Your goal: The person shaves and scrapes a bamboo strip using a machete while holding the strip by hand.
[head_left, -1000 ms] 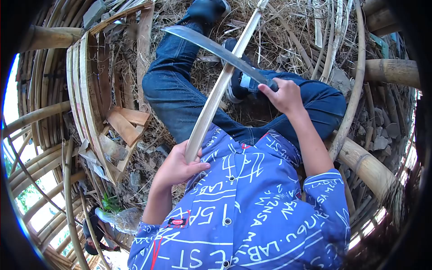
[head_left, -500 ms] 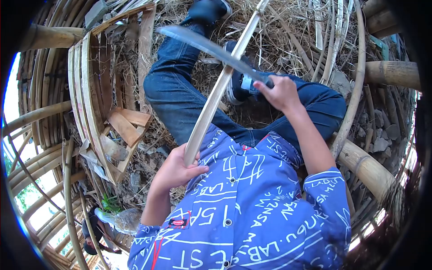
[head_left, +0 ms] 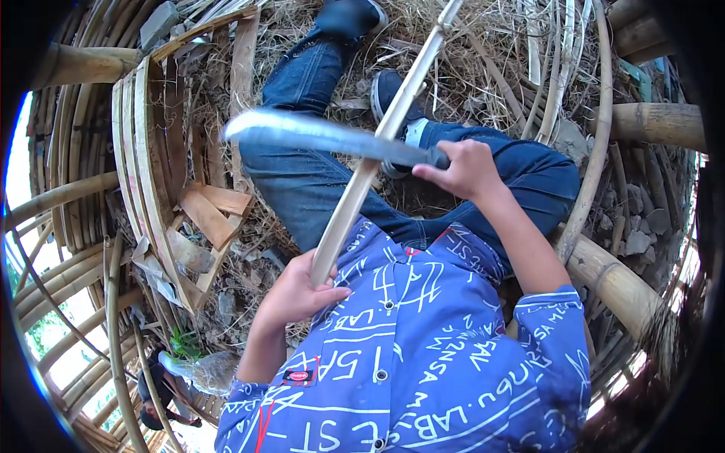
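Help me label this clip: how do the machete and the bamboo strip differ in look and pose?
The machete is grey and blurred; the bamboo strip is pale and clearer. The machete runs mostly crosswise in the picture, while the bamboo strip slants steeply. The right hand holds the machete, the left hand the bamboo strip. Both are long, and they cross in view.

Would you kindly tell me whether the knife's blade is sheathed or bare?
Bare: the blade shows uncovered, though blurred, crossing the pale strip, its handle in the right hand.
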